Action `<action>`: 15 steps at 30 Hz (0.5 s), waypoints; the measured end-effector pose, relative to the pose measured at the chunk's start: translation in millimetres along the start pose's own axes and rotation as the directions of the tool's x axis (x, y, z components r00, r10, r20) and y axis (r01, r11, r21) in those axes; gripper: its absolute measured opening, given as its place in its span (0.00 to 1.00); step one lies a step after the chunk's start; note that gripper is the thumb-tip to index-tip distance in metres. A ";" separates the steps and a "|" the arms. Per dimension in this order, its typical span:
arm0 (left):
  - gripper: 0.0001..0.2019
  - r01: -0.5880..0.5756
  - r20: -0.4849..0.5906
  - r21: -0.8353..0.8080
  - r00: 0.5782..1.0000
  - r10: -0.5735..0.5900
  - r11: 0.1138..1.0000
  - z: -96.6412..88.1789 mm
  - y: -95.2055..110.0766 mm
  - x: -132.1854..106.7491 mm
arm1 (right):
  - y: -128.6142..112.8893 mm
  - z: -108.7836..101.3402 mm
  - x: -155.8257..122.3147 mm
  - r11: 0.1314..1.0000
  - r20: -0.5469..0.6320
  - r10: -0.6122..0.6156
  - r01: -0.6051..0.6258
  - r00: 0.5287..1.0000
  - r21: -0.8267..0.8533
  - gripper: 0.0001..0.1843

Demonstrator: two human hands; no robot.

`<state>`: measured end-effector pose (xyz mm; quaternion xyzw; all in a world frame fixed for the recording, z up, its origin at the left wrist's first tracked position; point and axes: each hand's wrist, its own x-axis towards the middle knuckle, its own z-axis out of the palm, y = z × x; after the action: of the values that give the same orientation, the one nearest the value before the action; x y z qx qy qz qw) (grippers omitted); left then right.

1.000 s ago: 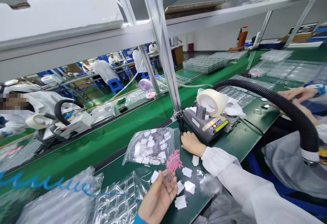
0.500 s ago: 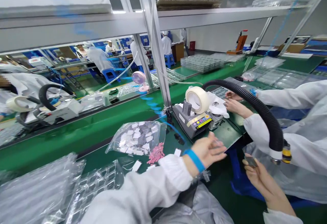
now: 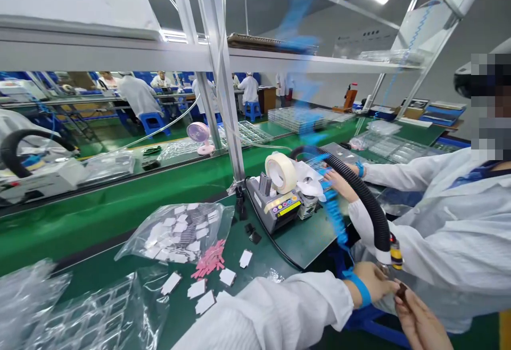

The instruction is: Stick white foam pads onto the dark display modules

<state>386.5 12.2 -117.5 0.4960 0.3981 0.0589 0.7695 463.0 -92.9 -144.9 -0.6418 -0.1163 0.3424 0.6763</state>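
My left hand [image 3: 375, 282], with a blue wristband, reaches across my body to the right, past the table's edge. Its fingers are closed and meet my right hand [image 3: 419, 322] at a small dark part [image 3: 401, 289], which both hands pinch. The part sits just under the yellow-and-red nozzle [image 3: 394, 251] of a black ribbed hose [image 3: 359, 190]. Both of my sleeves are white.
A co-worker in a white coat [image 3: 451, 217] sits close on the right, hands by the tape dispenser [image 3: 279, 201] and its roll [image 3: 281, 172]. On the green table lie a bag of white pieces [image 3: 179, 227], pink pieces [image 3: 209, 259], loose white pieces [image 3: 227, 276] and clear trays [image 3: 91, 313].
My left hand left the table, swung right across my body and now meets my right hand under the hose nozzle. My right hand came off the table holding the small dark part. The view turned right.
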 end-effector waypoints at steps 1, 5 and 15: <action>0.08 -0.037 -0.010 0.035 0.999 0.038 0.999 -2.8 0.6 -0.6 | 2.1 0.3 1.4 0.999 -0.041 0.035 -0.034 0.999 0.009 0.19; 0.07 -0.066 0.018 0.138 0.998 0.064 0.988 -18.7 7.6 -1.7 | 5.7 11.7 5.1 0.993 -0.110 0.101 -0.093 0.989 0.077 0.26; 0.13 -0.031 0.042 -0.074 0.999 0.034 0.997 -67.2 39.7 -57.9 | -2.5 53.3 -32.0 0.937 -0.045 0.271 -0.253 0.962 0.241 0.26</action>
<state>314.3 52.1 -66.1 0.4748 0.3710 0.0755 0.7945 408.3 -70.4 -125.5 -0.5804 0.0373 0.4156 0.6993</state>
